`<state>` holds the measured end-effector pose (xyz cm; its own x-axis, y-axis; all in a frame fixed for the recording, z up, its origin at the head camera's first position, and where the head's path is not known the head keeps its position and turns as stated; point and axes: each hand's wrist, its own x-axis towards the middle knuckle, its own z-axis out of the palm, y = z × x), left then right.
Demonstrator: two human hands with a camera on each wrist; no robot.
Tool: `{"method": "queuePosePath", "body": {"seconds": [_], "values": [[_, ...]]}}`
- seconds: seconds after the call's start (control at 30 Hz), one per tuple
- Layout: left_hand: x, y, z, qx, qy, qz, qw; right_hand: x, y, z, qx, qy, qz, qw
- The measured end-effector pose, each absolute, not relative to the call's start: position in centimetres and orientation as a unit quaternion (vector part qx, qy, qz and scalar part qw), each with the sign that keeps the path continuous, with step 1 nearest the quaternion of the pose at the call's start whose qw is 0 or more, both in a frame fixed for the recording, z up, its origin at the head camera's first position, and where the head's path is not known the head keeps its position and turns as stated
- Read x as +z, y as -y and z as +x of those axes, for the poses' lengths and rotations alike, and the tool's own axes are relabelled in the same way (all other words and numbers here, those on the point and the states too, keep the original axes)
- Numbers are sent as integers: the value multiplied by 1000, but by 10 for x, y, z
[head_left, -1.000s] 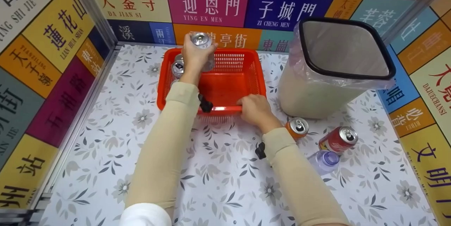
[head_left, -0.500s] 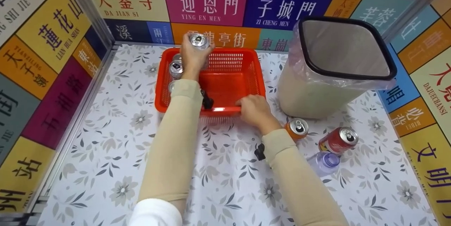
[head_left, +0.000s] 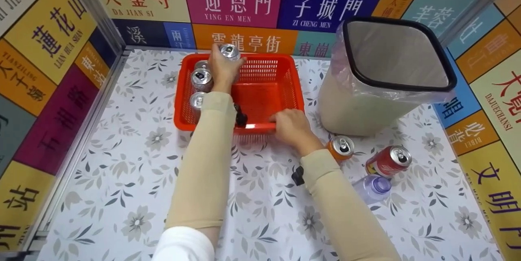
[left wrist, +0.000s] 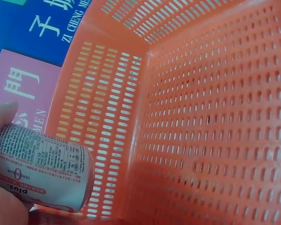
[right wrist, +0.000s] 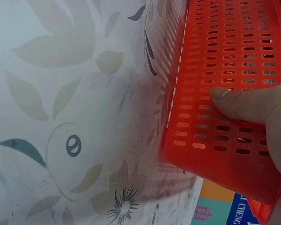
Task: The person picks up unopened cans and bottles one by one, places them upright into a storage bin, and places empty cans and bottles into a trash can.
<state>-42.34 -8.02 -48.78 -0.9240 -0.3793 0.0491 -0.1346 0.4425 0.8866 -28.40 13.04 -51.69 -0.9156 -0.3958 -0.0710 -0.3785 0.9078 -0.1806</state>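
My left hand (head_left: 222,67) grips a silver-white soda can (head_left: 230,52), its top facing up, over the back part of a red plastic basket (head_left: 260,126). In the left wrist view, the can (left wrist: 47,171) shows small printed text beside the slotted basket wall (left wrist: 100,108). Several silver cans stand along the basket's left side, among them an opened can (head_left: 201,77) and a nearer can (head_left: 198,100). My right hand (head_left: 294,129) grips the basket's front rim near its right corner. Its thumb (right wrist: 243,101) presses on the slotted outer wall in the right wrist view.
A tall beige bin (head_left: 354,110) with a clear bag and black rim stands right of the basket. In front of it are an orange can (head_left: 341,148), a red can (head_left: 388,161) and a purple-capped bottle (head_left: 372,189). Printed panels enclose the floral-patterned table (head_left: 138,196).
The left hand has lowered its can from above the back rim down toward the basket, beside the other cans. The right hand keeps its hold on the front rim.
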Motion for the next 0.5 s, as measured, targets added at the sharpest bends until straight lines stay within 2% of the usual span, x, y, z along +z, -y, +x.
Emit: {"method": "queuePosePath", "body": {"seconds": [0.23,0.5], "values": [[-496,79,-429,-513,840,134,114,-516,-131,-284,-80,-977,-191,55],[-500,75,-432,-471,861,152,114,-519,-130,-283,-85,-974,-204,47]]}}
